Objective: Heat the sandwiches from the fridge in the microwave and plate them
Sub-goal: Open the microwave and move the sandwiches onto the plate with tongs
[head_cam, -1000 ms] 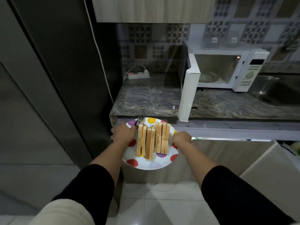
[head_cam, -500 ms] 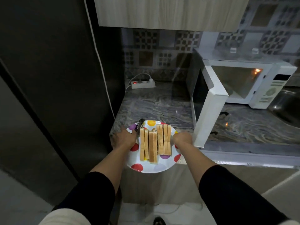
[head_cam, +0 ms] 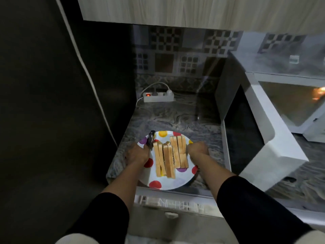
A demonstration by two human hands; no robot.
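A white plate [head_cam: 168,184] with coloured dots carries several sandwiches [head_cam: 169,158] standing on edge in a row. It hovers at the front edge of the marble counter [head_cam: 168,118]. My left hand [head_cam: 137,154] grips the plate's left rim and also pins metal tongs [head_cam: 150,139] against it. My right hand [head_cam: 197,149] grips the right rim. To the right stands the white microwave [head_cam: 288,103], its door [head_cam: 260,136] swung open toward me and its lit cavity showing.
The dark fridge [head_cam: 52,103] wall rises on the left with a white cable running down it. A white power strip [head_cam: 158,96] with a red light lies at the back of the counter. A wooden cabinet [head_cam: 193,9] hangs overhead.
I have stepped closer to the counter. The plate with the sandwiches has moved forward, from in front of the counter to over its front edge, held by both hands throughout.
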